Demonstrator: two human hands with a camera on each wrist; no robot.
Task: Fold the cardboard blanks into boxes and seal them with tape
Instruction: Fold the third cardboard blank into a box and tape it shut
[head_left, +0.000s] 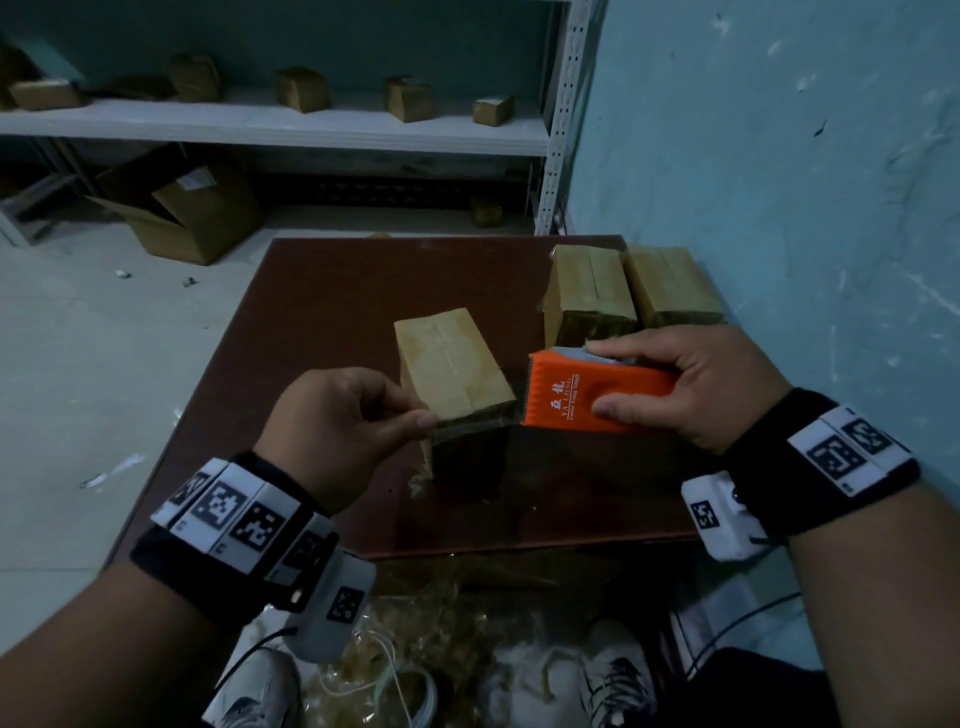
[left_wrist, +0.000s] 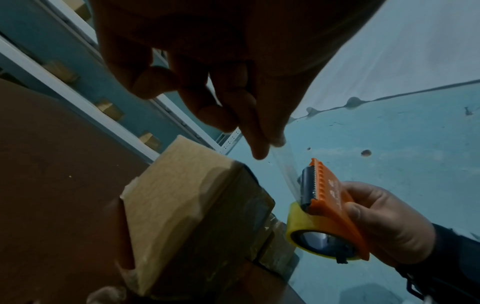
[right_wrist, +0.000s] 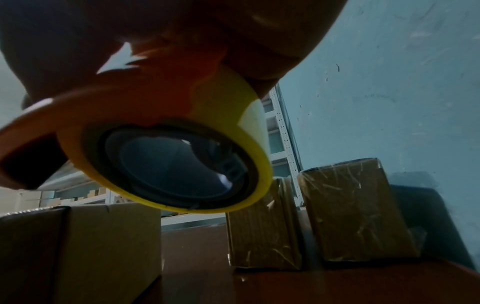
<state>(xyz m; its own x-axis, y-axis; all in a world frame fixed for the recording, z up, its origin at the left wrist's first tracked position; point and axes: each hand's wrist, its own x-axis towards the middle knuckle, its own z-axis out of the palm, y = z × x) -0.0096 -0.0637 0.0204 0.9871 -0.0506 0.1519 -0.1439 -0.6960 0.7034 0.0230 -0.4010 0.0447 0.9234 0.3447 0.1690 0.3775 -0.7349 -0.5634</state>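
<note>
A folded cardboard box (head_left: 449, 366) stands on the dark red table (head_left: 322, 322), also seen from below in the left wrist view as box (left_wrist: 179, 205). My right hand (head_left: 691, 384) grips an orange tape dispenser (head_left: 597, 389) with a yellow-edged tape roll (left_wrist: 309, 234) (right_wrist: 168, 160), just right of the box. A clear tape strip (left_wrist: 285, 168) runs from the dispenser's blade to my left hand (head_left: 343, 415), which pinches the strip's free end between thumb and forefinger above the box's near edge. The tape hangs in the air, apart from the box top.
Two taped boxes (head_left: 589, 296) (head_left: 672, 286) stand at the table's back right against the blue wall. A white shelf (head_left: 270, 124) behind carries several small boxes. An open carton (head_left: 192, 208) lies on the floor. Tape scraps and my shoes lie below the near edge.
</note>
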